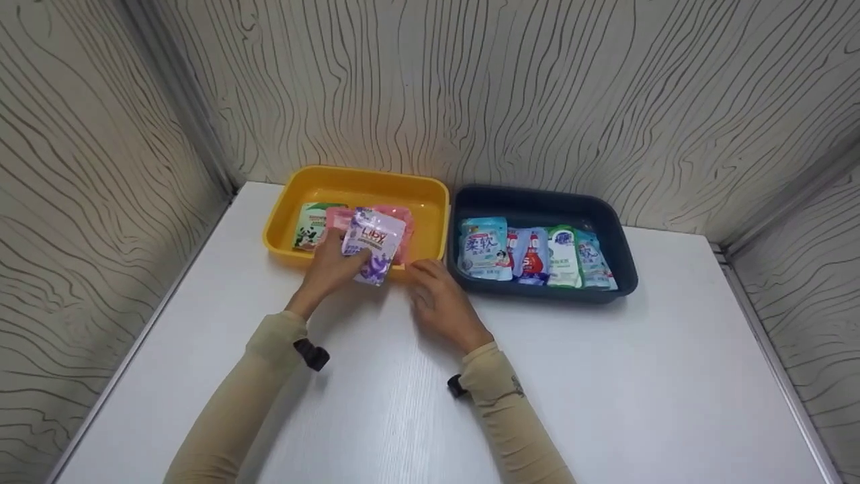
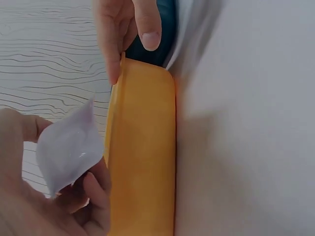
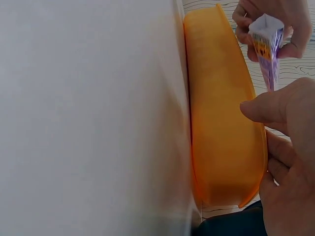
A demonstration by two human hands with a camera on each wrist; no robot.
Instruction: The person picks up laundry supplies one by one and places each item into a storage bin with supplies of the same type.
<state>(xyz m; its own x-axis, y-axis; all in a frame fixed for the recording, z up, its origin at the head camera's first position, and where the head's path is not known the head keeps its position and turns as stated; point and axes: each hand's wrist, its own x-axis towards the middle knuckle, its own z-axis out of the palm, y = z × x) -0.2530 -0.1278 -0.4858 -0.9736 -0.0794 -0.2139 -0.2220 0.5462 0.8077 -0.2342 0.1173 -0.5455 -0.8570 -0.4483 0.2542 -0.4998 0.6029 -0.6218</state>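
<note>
My left hand [image 1: 331,267] grips a purple and white Liby pouch [image 1: 377,235] over the front rim of a yellow bin [image 1: 376,176]. The thumb lies across its printed front. In the left wrist view the pouch [image 2: 71,152] shows its pale, widened end between thumb and fingers. Pink pouches [image 1: 401,214] and a green and white panda pouch [image 1: 313,225] lie inside the yellow bin. At that bin's front right corner is my right hand [image 1: 443,302]. Its fingers are at the rim, and its thumb looks apart from the wall in the left wrist view.
Right beside the yellow bin stands a dark blue bin [image 1: 537,195]. It holds several pouches, among them a light blue one [image 1: 485,249] and a green and white one [image 1: 563,255]. Both bins stand on a white table [image 1: 403,403] against wood-grain patterned panels [image 1: 430,87].
</note>
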